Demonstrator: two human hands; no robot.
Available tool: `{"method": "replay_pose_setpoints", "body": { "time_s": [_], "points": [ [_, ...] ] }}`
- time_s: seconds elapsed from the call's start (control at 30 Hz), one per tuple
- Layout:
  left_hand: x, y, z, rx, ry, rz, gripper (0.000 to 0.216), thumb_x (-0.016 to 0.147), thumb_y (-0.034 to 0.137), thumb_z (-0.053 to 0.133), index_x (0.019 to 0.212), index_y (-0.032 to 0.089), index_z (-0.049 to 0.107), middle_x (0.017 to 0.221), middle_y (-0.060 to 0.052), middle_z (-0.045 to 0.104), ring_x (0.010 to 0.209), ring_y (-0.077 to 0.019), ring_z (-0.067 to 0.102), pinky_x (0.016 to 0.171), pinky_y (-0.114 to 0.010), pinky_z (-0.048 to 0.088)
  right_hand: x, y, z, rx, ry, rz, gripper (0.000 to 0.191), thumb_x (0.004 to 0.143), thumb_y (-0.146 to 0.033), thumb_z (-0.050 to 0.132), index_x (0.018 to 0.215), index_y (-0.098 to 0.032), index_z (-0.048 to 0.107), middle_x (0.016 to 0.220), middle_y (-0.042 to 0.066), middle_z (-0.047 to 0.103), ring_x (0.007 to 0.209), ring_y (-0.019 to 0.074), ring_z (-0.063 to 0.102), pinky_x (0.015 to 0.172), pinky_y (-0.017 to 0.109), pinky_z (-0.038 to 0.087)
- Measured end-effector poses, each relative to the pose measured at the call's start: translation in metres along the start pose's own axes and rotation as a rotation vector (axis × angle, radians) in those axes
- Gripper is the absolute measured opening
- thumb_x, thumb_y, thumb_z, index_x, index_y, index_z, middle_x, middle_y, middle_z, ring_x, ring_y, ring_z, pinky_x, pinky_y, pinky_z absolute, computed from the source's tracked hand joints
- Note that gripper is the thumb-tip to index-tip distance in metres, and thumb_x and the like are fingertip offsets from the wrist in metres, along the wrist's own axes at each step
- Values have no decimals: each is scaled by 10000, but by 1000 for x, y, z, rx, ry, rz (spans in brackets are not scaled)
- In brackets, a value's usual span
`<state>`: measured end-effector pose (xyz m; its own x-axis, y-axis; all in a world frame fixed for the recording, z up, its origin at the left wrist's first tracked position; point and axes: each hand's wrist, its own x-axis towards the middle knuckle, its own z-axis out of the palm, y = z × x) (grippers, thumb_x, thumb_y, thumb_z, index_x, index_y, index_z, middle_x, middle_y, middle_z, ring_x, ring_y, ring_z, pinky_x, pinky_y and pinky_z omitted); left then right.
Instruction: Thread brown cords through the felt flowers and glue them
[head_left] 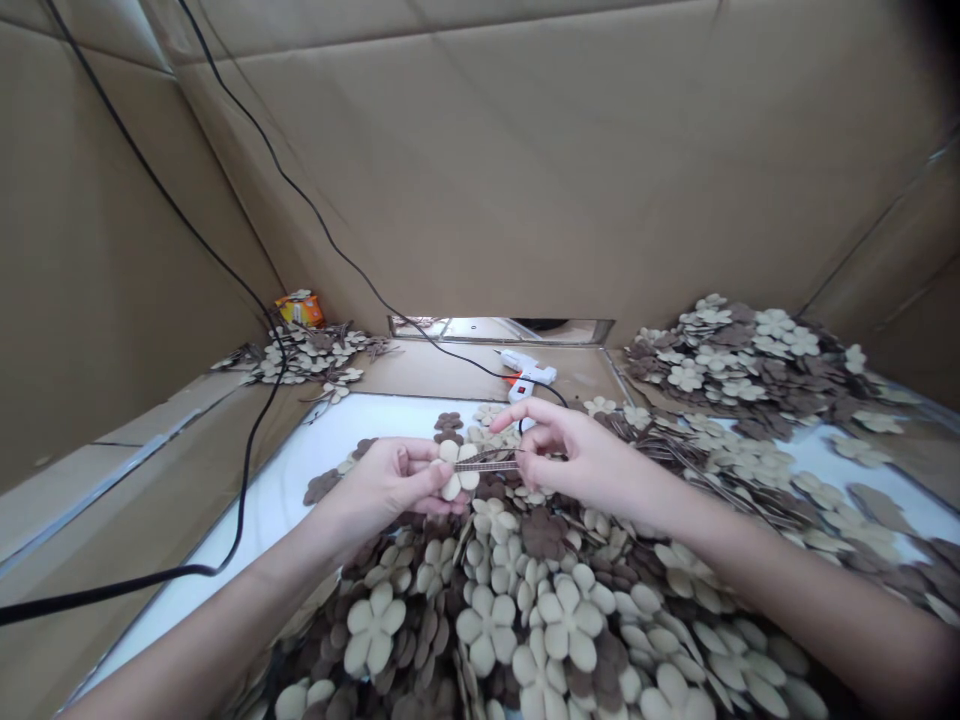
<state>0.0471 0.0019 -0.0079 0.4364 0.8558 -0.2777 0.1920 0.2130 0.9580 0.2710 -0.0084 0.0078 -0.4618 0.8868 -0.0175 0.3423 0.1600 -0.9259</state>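
Between thumb and fingers, my left hand (pixel 401 478) pinches a cream five-petal flower cutout (pixel 459 470). A thin brown strip with stitched-looking lines (pixel 491 465) lies across the flower's middle and runs to the right. Its far end is pinched in the thumb and fingers of my right hand (pixel 559 450), whose index finger is stretched out. Both hands are above a large heap of cream and brown flower cutouts (pixel 487 625). Just beyond my right hand, a white glue gun (pixel 529 372) with an orange trigger rests on the cardboard.
Tall cardboard walls (pixel 480 180) enclose the white work surface (pixel 285 480). More flowers are piled at the right (pixel 735 360) and back left (pixel 322 350), near an orange packet (pixel 300 308). Black cables (pixel 247 480) hang down the left side and across the back.
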Motion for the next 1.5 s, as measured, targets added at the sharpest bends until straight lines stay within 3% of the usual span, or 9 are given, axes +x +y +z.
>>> {"method": "replay_pose_setpoints", "body": {
  "time_s": [0.13,0.37,0.57,0.67,0.87,0.97,1.17,1.23,1.5],
  "points": [
    [5,-1,-8,21,67,6,317,702,435,728,709,127,655,703,-36,710,709,-140,675,661,-188,535,5,4,-23,122,-126,45,359,728,-120,512,1081,-179,546,562,-56,549,526,95,475,549,220,380],
    [14,-4,-18,28,163,4,336,660,444,754,655,127,643,685,-29,692,712,-155,675,683,-214,539,21,17,-54,162,422,-24,241,793,-251,567,1025,-184,578,640,-30,569,592,104,533,611,240,451],
    [-5,11,1,34,69,-13,310,690,436,733,738,134,680,702,-39,705,686,-156,673,640,-204,547,2,6,0,162,-32,19,834,722,-357,717,1413,-273,257,1328,104,492,1165,213,513,943,374,451],
    [-14,17,7,18,-3,-10,285,715,416,718,802,145,687,710,-31,700,672,-149,667,632,-206,554,-11,-1,23,231,-261,90,879,768,-295,677,1451,-300,123,1093,78,629,909,196,635,790,362,512],
    [-14,19,5,35,90,5,306,685,437,725,697,141,650,663,-40,693,660,-159,664,622,-216,557,-6,-2,6,234,-248,94,606,802,-223,625,1348,-264,366,807,7,658,599,111,585,549,235,451],
    [-11,20,3,86,160,7,304,635,415,749,657,139,624,669,-46,698,656,-164,664,597,-209,545,-2,-6,-23,233,-92,30,552,784,-216,652,1295,-237,443,777,-4,661,592,96,572,585,236,465],
    [-3,14,-1,175,192,-20,263,664,383,707,680,144,599,659,-37,693,654,-167,670,622,-233,537,-4,-7,-80,574,617,-233,242,768,-205,667,988,-273,592,840,-39,627,526,47,455,649,226,476],
    [0,9,-2,202,160,-20,249,695,380,678,738,146,604,699,-40,706,631,-162,670,594,-228,523,-3,-6,-84,613,684,-255,123,809,-226,610,917,-279,587,780,-45,601,515,60,436,639,238,467],
    [-2,1,9,162,85,30,246,747,398,623,774,157,578,643,-7,669,587,-162,662,540,-220,499,-7,-10,1,-296,167,-94,367,827,-472,556,1133,-270,547,995,32,650,873,196,592,750,328,440]
  ]
}}
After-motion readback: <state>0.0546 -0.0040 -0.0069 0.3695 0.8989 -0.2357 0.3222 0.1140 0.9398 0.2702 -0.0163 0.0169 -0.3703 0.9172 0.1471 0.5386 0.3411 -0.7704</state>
